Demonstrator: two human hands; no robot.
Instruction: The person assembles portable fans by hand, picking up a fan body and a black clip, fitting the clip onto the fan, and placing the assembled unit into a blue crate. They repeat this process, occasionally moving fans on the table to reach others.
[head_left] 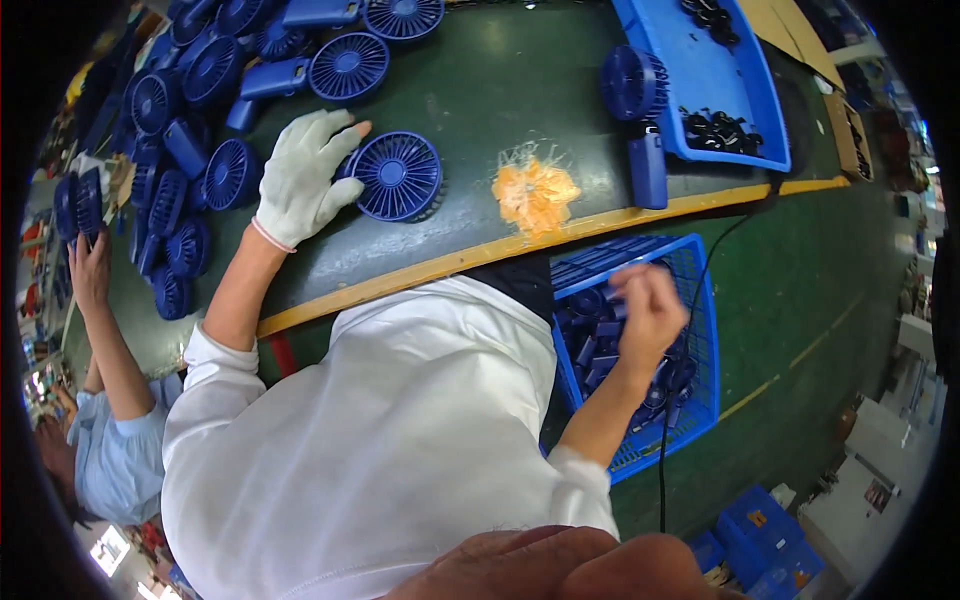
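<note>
My left hand [308, 175], in a white knit glove with one bare fingertip, lies on the green workbench [455, 95]. Its thumb and fingers are around the near side of a dark blue handheld fan [398, 176], whose round grille faces up; the glove hides the handle. My right hand [650, 310] is bare and raised in front of the bench edge, over a blue plastic basket [706, 370] of blue fans. Its fingers are curled together, and what they hold, if anything, is hidden. Another blue fan [648, 165] lies at the bench's front edge, right of an orange-yellow patch [535, 193].
Many blue fans [213, 72] are heaped at the left and far left of the bench. A blue tray [735, 85] with small black parts sits at the far right. A black cable [664, 470] hangs past the basket. At left, a co-worker's hand [90, 262] holds a fan.
</note>
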